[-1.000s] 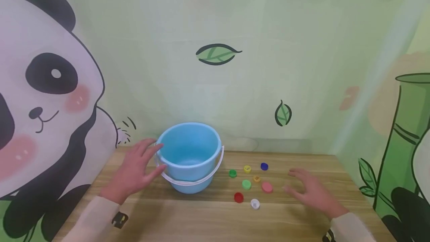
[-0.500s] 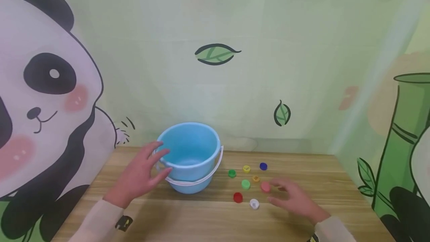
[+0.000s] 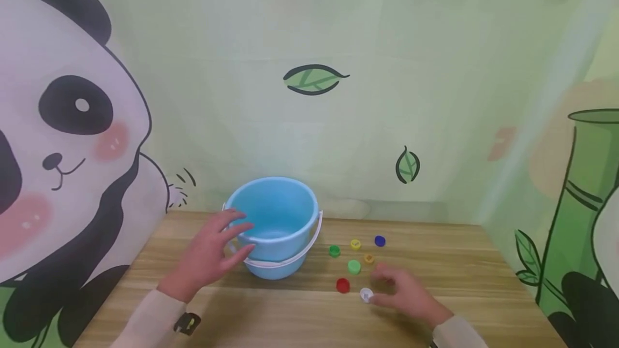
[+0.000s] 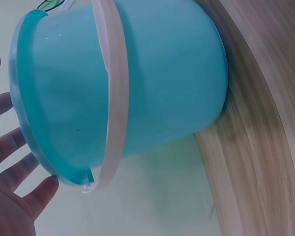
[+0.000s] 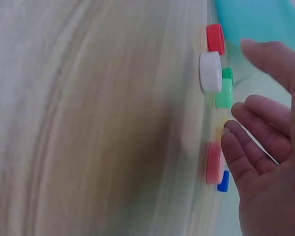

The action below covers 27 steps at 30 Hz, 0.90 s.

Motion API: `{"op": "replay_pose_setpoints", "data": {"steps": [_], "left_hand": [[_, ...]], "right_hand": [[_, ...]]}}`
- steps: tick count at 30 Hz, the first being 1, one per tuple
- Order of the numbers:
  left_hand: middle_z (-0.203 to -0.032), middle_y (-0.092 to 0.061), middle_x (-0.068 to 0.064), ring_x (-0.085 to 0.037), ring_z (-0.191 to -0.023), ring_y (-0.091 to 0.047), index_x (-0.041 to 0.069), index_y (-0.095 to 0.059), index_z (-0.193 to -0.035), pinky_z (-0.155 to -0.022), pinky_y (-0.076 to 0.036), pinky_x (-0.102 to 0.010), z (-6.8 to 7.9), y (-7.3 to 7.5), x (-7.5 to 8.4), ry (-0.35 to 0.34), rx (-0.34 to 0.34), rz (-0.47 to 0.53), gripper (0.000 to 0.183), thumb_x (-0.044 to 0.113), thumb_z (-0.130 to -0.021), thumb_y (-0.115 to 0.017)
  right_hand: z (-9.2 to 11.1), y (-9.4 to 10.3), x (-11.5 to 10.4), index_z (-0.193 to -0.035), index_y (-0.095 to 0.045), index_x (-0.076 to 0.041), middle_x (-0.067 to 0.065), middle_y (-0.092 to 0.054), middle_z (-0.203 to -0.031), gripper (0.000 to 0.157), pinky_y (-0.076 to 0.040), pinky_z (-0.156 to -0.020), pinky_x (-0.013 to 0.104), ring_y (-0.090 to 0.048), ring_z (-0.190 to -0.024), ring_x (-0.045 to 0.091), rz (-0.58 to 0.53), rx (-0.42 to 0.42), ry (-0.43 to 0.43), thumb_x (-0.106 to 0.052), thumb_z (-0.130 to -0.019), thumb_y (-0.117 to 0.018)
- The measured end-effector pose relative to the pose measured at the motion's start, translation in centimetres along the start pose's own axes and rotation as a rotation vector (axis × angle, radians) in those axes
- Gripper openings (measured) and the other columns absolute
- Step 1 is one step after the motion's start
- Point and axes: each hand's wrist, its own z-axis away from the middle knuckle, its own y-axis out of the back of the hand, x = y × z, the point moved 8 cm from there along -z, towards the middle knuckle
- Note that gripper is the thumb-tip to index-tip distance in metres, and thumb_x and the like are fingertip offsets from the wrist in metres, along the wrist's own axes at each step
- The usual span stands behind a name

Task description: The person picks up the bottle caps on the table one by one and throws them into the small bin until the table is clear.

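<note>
A light blue bucket (image 3: 271,251) with a white handle stands on the wooden table. My left hand (image 3: 203,256) is at its left rim, fingers spread; in the left wrist view the fingertips overlap the rim, and contact is unclear. Over the small plastic caps hovers my right hand (image 3: 408,294), thumb and fingers apart, nothing held. Its thumb is by the white cap (image 3: 366,295). The pink cap (image 5: 215,163) is hidden under that hand in the head view. Close by lie a red cap (image 3: 343,285), a light green cap (image 3: 354,267) and an orange cap (image 3: 369,258).
Farther back lie a dark green cap (image 3: 334,251), a yellow cap (image 3: 355,244) and a blue cap (image 3: 380,241). A cloth backdrop (image 3: 358,128) with a printed panda and leaves rises behind the wooden table (image 3: 290,316).
My right hand has moved left from the table's right side to over the pink and white caps. My left hand has shifted slightly right along the bucket's rim. The caps stay put.
</note>
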Motion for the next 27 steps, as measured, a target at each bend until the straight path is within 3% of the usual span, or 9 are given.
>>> {"op": "replay_pose_setpoints", "data": {"steps": [4,11,17,27], "left_hand": [[-0.128,-0.067,-0.010,-0.035,-0.128,-0.057,0.015,-0.075,-0.117,-0.101,-0.054,-0.060,-0.2,-0.1,0.1,0.026,0.012,0.027,0.040,0.034,-0.083,-0.086],[-0.115,-0.072,-0.005,-0.035,-0.124,-0.060,0.015,-0.078,-0.105,-0.099,-0.056,-0.060,-0.4,-0.3,-0.1,0.094,-0.013,0.048,0.031,0.036,-0.083,-0.086],[-0.110,-0.072,-0.004,-0.032,-0.117,-0.062,0.014,-0.078,-0.102,-0.097,-0.058,-0.058,-0.5,-0.4,-0.1,0.111,-0.022,0.037,0.030,0.034,-0.082,-0.087],[-0.109,-0.073,-0.007,-0.032,-0.115,-0.063,0.011,-0.079,-0.101,-0.096,-0.059,-0.055,-0.7,-0.5,-0.3,0.130,-0.041,0.048,0.030,0.032,-0.081,-0.088]], "right_hand": [[-0.1,-0.6,-0.2,-0.118,-0.072,-0.008,0.004,-0.070,-0.114,0.047,-0.056,-0.098,0.051,-0.066,-0.111,0.028,0.023,-0.007,0.052,-0.029,-0.079,-0.088],[-0.4,-1.2,-0.2,-0.108,-0.075,-0.015,-0.006,-0.074,-0.108,0.039,-0.055,-0.100,0.047,-0.068,-0.109,0.022,0.058,-0.018,0.063,-0.026,-0.075,-0.090],[-0.7,-1.7,0.2,-0.105,-0.075,-0.017,-0.009,-0.074,-0.105,0.035,-0.055,-0.093,0.030,-0.068,-0.103,0.017,0.044,-0.034,0.040,-0.022,-0.074,-0.090],[-1.0,-2.2,1.1,-0.106,-0.075,-0.017,-0.006,-0.073,-0.104,0.034,-0.058,-0.083,0.026,-0.067,-0.096,0.011,-0.023,-0.070,-0.035,-0.017,-0.075,-0.090]]}}
